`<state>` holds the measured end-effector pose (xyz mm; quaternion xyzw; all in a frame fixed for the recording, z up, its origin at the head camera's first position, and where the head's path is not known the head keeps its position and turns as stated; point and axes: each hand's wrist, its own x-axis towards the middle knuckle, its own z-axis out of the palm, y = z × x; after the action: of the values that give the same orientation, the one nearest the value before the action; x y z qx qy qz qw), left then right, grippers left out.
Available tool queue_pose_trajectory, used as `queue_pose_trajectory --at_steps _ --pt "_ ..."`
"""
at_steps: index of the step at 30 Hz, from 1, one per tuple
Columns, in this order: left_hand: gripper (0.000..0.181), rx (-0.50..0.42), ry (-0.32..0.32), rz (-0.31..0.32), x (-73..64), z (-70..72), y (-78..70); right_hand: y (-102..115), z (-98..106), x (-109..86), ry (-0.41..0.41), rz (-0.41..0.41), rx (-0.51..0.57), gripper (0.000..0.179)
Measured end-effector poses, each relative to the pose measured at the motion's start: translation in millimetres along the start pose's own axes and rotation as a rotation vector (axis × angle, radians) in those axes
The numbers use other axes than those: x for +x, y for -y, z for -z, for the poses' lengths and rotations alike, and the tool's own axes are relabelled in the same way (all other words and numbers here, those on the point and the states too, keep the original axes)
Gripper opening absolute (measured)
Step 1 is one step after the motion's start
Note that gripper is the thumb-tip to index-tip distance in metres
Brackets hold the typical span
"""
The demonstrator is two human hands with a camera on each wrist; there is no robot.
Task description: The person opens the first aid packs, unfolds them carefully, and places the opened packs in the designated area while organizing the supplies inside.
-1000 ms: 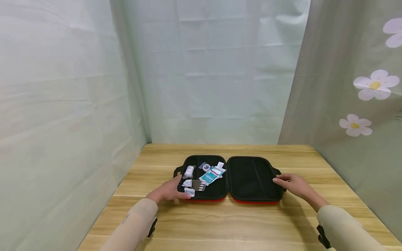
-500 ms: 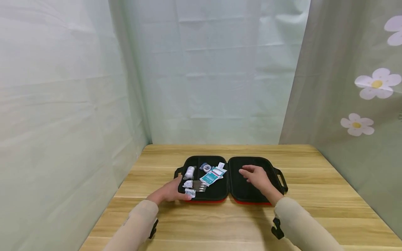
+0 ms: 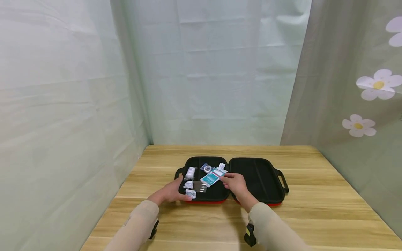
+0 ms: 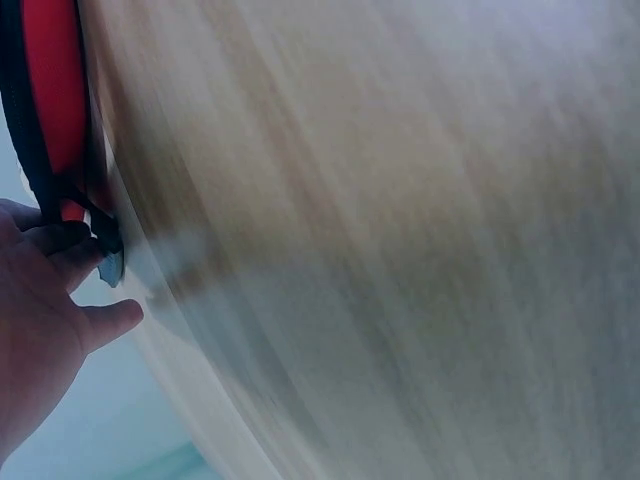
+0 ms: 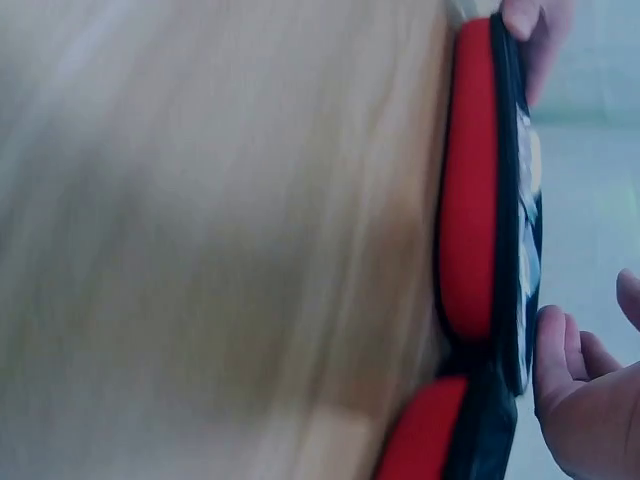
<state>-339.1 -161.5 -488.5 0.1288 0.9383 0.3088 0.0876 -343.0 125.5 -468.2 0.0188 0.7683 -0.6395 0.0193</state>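
Note:
A red case with a black lining (image 3: 216, 195) lies unfolded on the table in the head view. Its left half holds teal-and-white packets (image 3: 210, 178), a roll of tape (image 3: 207, 169), a white wrapped roll (image 3: 190, 173), small white packets (image 3: 190, 194) and a flat grey piece with light tips (image 3: 201, 187). My left hand (image 3: 171, 191) grips the case's near left corner, thumb along the front rim. Over the hinge, my right hand (image 3: 237, 185) has its fingertips right at the right end of the teal packets. A gap shows between its thumb (image 5: 630, 298) and fingers in the right wrist view.
The right half of the case (image 3: 263, 179) shows bare lining, with a black handle (image 3: 282, 181) standing out on its right. A wooden table (image 3: 188, 226) carries everything. Pale curtains (image 3: 213, 87) hang behind and on both sides.
My right hand has left the case's right handle and crossed leftward over the right half to the teal packets. The left hand has stayed at the left corner.

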Motion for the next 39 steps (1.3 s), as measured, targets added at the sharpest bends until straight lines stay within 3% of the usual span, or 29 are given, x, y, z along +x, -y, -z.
queue_pose_trajectory --at_steps 12,18,25,30,39 --pt "0.115 0.016 0.0 -0.005 -0.6 1.6 1.8 -3.0 -40.1 -8.1 0.048 -0.093 0.095 0.033" --pt "0.109 0.004 0.003 -0.038 -1.0 2.4 0.2 -4.8 -51.1 -11.7 0.034 -0.131 0.06 0.033" --pt "0.103 -0.01 0.001 -0.073 0.3 1.4 0.6 -6.8 -57.2 -10.8 0.033 -0.116 0.054 0.028" --pt "0.109 -0.007 0.001 -0.047 0.7 0.4 1.5 -5.3 -60.5 -8.8 0.041 -0.113 0.052 0.033" --pt "0.116 0.007 0.007 -0.011 -0.3 -0.4 2.1 -0.7 -66.8 -10.3 0.059 -0.138 0.001 0.019"
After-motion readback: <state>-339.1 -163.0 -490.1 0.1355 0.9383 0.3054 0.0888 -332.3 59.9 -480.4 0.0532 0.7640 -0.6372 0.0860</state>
